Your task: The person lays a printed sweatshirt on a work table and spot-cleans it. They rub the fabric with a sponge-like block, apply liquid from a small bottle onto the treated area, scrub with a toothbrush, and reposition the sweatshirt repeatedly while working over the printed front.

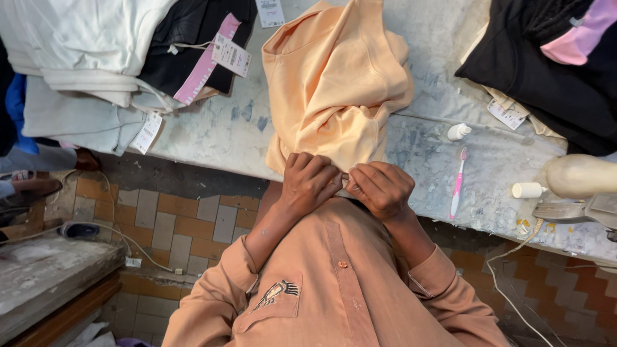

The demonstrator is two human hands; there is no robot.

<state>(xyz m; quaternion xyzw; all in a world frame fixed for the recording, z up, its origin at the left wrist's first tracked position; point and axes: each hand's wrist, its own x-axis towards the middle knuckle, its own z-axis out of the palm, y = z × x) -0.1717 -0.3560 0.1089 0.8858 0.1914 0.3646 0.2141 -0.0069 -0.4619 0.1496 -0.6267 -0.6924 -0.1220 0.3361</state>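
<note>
A peach garment [334, 83] lies bunched on the worn white table [218, 132], its lower edge hanging over the near side. My left hand [310, 182] and my right hand [383, 188] meet at that lower edge. Both have their fingers closed, pinching the fabric between them at about the same spot. My arms are in peach-orange sleeves, and my shirt front fills the bottom of the view.
Folded pale garments [77, 58] and a black-and-pink one with paper tags [193, 58] are stacked at the left. Black clothing [553, 71] lies at the right. A pink toothbrush [458, 183], a small white bottle [458, 132] and a cream machine [578, 177] are near my right hand. The floor is tiled [186, 218], and another person's foot [32, 186] is at the far left.
</note>
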